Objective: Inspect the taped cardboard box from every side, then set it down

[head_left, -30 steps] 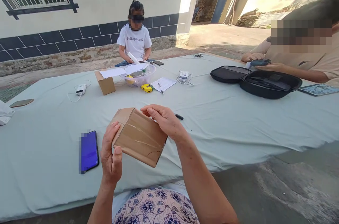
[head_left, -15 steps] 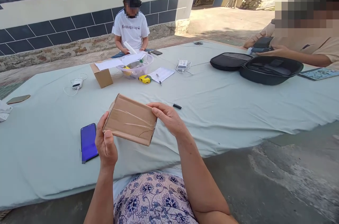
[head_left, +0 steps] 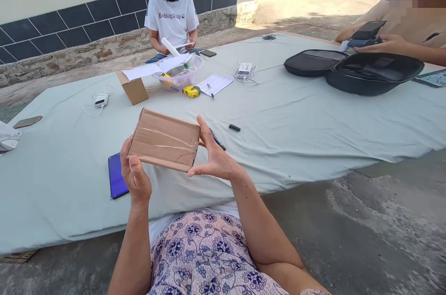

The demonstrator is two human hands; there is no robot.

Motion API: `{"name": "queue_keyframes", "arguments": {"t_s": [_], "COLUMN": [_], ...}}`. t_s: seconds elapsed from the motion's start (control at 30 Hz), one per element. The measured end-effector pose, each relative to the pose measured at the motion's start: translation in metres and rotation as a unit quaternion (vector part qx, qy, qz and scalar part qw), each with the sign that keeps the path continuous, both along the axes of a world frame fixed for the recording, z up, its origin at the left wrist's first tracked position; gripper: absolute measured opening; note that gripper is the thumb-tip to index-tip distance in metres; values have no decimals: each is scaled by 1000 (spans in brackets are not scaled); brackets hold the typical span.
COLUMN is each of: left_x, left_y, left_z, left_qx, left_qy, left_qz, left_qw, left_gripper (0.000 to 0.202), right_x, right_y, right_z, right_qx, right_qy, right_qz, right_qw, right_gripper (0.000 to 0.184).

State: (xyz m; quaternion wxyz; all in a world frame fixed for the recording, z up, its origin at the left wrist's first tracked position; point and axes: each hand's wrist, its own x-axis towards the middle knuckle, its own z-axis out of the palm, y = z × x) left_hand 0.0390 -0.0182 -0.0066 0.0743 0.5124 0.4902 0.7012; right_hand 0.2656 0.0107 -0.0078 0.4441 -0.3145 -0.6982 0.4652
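I hold a small brown cardboard box [head_left: 163,140], taped across its face, up above the pale green sheet [head_left: 296,132]. My left hand [head_left: 134,175] grips its lower left corner, thumb on the front. My right hand [head_left: 216,158] clasps its right edge, and a black marker [head_left: 218,140] sticks out between that hand's fingers. A black marker cap [head_left: 234,127] lies on the sheet just beyond my right hand. A blue phone [head_left: 116,182] rests on the sheet beside my left wrist.
Farther off are a second cardboard box [head_left: 133,89], a clear bowl [head_left: 179,74] with papers, a yellow tape measure [head_left: 192,92], a notepad [head_left: 216,84] and chargers [head_left: 100,100]. An open black case [head_left: 351,72] lies at right by a person's hands. Another person sits opposite.
I have lifted the box and turned it flatter toward me. My right hand shifted from the top edge to the right side, and the marker now shows in its fingers.
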Motion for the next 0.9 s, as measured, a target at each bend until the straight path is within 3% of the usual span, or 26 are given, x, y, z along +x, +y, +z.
{"name": "queue_keyframes", "arguments": {"t_s": [0.1, 0.27, 0.33, 0.6, 0.7, 0.9], "left_x": [-4, -9, -10, 6, 14, 25], "left_y": [2, 7, 8, -5, -11, -21], "left_z": [-4, -13, -16, -23, -20, -5], "left_qx": [9, 21, 14, 24, -13, -37], "left_qy": [-12, -15, -8, 169, 209, 179], "left_qz": [-17, -28, -43, -110, -113, -98], "left_qw": [1000, 999, 999, 979, 971, 978], "left_gripper": [59, 63, 69, 113, 118, 113], "right_x": [0, -3, -7, -12, -9, -8], "right_y": [3, 7, 7, -2, -7, -11], "right_z": [-3, -6, -6, 1, 6, 8], "right_qx": [-18, -37, -51, -49, -39, -28], "right_qy": [42, 104, 144, 195, 187, 163], "right_qz": [-20, -49, -63, -166, -193, -206], "right_qw": [999, 993, 986, 965, 962, 965], "right_gripper": [131, 70, 57, 52, 48, 44]}}
